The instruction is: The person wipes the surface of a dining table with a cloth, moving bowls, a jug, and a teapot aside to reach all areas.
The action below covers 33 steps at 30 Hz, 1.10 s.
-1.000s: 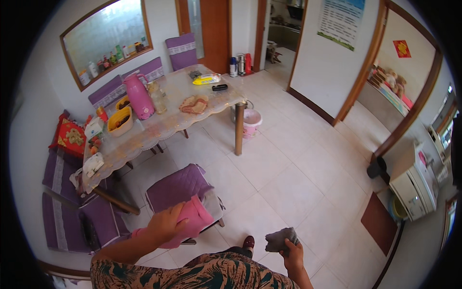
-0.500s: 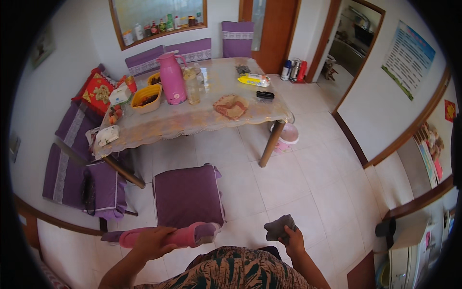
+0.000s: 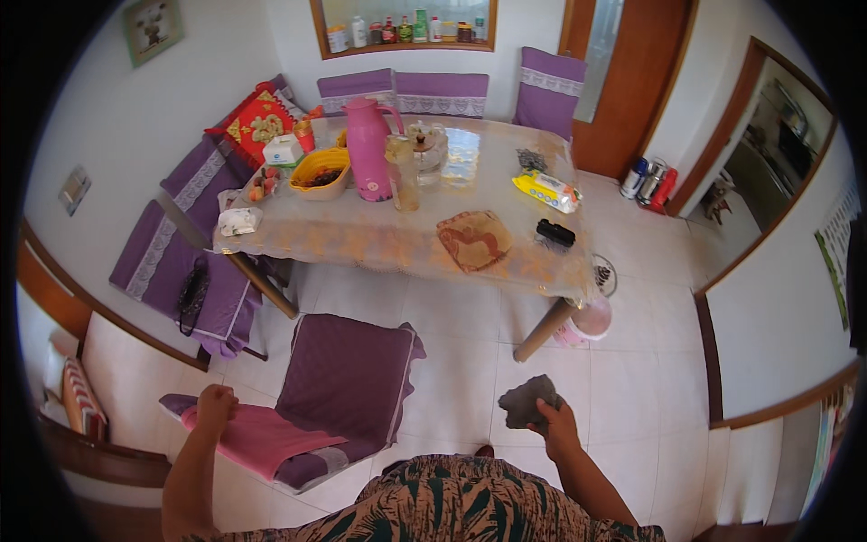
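Observation:
My left hand (image 3: pixel 217 408) is closed at the far-left end of a pink cloth (image 3: pixel 271 441). The cloth lies draped over the back of a purple covered chair (image 3: pixel 348 375). Whether the fingers grip the cloth is hidden. My right hand (image 3: pixel 558 429), out over the floor on the right, is closed around the edge of a crumpled dark grey cloth (image 3: pixel 524 402). That cloth hangs in the air, apart from the chair and the table.
Ahead stands a table (image 3: pixel 361 239) under a clear lace-edged cover. On it are a pink thermos jug (image 3: pixel 368 154), a yellow basket (image 3: pixel 321 172), a wipes pack (image 3: pixel 547 191) and a heart-patterned mat (image 3: pixel 474 239). A pink bin (image 3: pixel 591 318) stands by its right leg.
My left hand has moved left, from flat across the pink cloth to its left end, and now looks closed. The pink cloth shows spread wider. The view has turned left.

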Available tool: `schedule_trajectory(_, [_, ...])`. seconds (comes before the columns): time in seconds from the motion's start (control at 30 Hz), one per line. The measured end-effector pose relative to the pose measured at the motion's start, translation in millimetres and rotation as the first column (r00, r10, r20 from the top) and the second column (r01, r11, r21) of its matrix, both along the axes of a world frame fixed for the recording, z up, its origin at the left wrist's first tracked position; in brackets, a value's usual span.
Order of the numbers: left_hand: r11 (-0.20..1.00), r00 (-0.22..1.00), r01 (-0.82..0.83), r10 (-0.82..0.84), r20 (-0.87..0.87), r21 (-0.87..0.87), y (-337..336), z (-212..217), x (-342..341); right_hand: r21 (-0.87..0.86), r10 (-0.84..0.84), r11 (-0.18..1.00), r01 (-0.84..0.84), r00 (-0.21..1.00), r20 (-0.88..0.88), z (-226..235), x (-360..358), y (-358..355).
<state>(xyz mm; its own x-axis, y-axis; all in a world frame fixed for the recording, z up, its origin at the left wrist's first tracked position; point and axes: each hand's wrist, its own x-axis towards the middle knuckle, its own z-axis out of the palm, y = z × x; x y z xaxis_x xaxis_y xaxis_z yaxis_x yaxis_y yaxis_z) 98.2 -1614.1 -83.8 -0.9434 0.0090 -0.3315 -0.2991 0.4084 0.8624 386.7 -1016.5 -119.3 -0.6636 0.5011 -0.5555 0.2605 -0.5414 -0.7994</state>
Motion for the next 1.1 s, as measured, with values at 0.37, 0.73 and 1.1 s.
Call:
schedule_trajectory(0.37, [0.791, 0.722, 0.542, -0.612, -0.324, -0.284, 383.9, -26.0, -27.8, 0.069, -0.012, 0.998, 0.015, 0.999, -0.044, -1.7, -65.1, 105.1])
schedule_trajectory(0.73, [0.721, 0.399, 0.505, -0.683, -0.612, -0.475, 601.9, -65.9, -102.3, 0.203, -0.114, 0.974, 0.104, 0.993, 0.038, 18.4, -132.9, 142.7])
schedule_trajectory(1.1, [0.751, 0.693, 0.658, -0.578, -0.431, 0.051, 593.3, -37.0, -181.9, 0.185, -0.011, 0.983, 0.000, 0.998, 0.058, 17.0, -236.0, 159.3])
